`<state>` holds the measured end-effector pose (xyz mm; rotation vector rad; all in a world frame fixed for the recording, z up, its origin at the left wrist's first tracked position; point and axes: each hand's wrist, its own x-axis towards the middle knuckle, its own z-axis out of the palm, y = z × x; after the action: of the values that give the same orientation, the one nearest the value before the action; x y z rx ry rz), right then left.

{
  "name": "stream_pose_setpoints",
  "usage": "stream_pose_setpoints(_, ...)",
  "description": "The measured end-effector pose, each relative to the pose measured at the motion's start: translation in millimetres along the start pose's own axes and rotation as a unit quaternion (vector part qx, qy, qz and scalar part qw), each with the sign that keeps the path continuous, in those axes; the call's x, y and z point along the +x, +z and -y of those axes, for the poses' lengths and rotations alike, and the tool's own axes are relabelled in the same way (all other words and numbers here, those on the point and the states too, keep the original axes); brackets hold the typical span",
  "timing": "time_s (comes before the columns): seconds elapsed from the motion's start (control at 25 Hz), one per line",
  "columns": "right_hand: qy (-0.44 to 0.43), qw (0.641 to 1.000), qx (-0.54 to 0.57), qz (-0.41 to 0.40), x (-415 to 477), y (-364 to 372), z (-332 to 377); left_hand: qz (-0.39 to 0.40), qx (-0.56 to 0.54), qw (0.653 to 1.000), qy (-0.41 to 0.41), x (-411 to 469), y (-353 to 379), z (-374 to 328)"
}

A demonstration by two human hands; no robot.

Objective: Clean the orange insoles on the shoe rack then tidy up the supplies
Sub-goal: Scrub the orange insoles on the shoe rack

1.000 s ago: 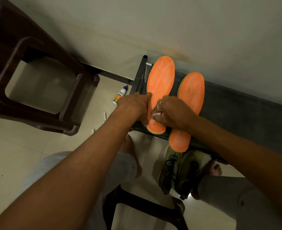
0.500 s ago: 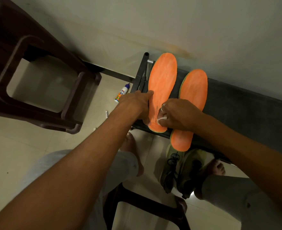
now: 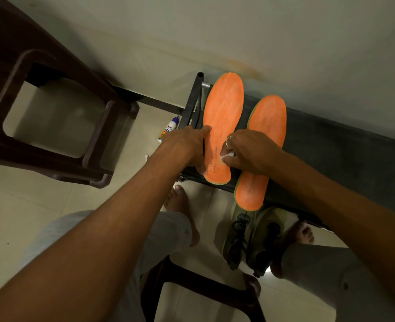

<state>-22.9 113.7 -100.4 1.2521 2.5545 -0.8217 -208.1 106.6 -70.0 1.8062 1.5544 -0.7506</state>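
Pointing toward wall (image 3: 284, 43): orange insoles (image 3: 223, 108)

Right hand (image 3: 250, 152) sliding its white wad (image 3: 228, 155) up off the heel of the left insole (image 3: 223, 108), drawing clear of the left hand (image 3: 185, 147). Printed lettering (image 3: 215, 156) now shows between them.

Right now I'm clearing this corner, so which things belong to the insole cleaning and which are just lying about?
In the job: wiped insole, second insole, white wad in right hand, left hand steadying, shoe rack, possibly small bottle.
Lying about: brown stool, olive shoes.
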Motion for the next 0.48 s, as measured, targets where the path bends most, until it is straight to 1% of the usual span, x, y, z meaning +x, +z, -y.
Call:
stream_pose_setpoints(0.08, -0.032, 0.994, 0.027, 0.098, -1.1, -7.2, 2.1, 0.000, -0.002, 1.000, -0.003, -0.6, 0.0, -0.4)
stream_pose_setpoints(0.12, -0.036, 0.994, 0.030, 0.100, -1.8, -8.9, 3.4, 0.000, -0.005, 1.000, -0.002, -0.8, -0.5, -0.4)
stream_pose_setpoints(0.16, -0.022, 0.997, 0.031, 0.073, -2.1, -7.6, 2.7, -0.001, -0.008, 1.000, -0.001, -1.3, -0.8, -0.8)
stream_pose_setpoints(0.24, 0.004, 1.000, 0.010, -0.008, -0.9, -4.6, 1.6, -0.003, -0.008, 1.000, 0.002, -1.9, -0.9, -1.3)
stream_pose_setpoints(0.28, 0.004, 1.000, 0.007, -0.011, -0.5, -4.2, 0.6, -0.003, -0.008, 1.000, 0.002, -2.4, -0.8, -1.7)
stream_pose_setpoints(0.4, -0.024, 0.995, 0.014, 0.095, -1.9, -10.1, 3.1, -0.002, -0.007, 1.000, 0.000, -3.5, -0.9, -2.0)
stream_pose_setpoints(0.44, -0.023, 0.996, 0.005, 0.089, -2.3, -9.1, 3.8, -0.001, -0.007, 1.000, 0.001, -3.3, -1.3, -1.9)
stream_pose_setpoints(0.48, -0.004, 0.999, -0.003, 0.054, -1.9, -6.2, 2.6, -0.002, -0.007, 1.000, 0.001, -3.1, -1.5, -1.8)
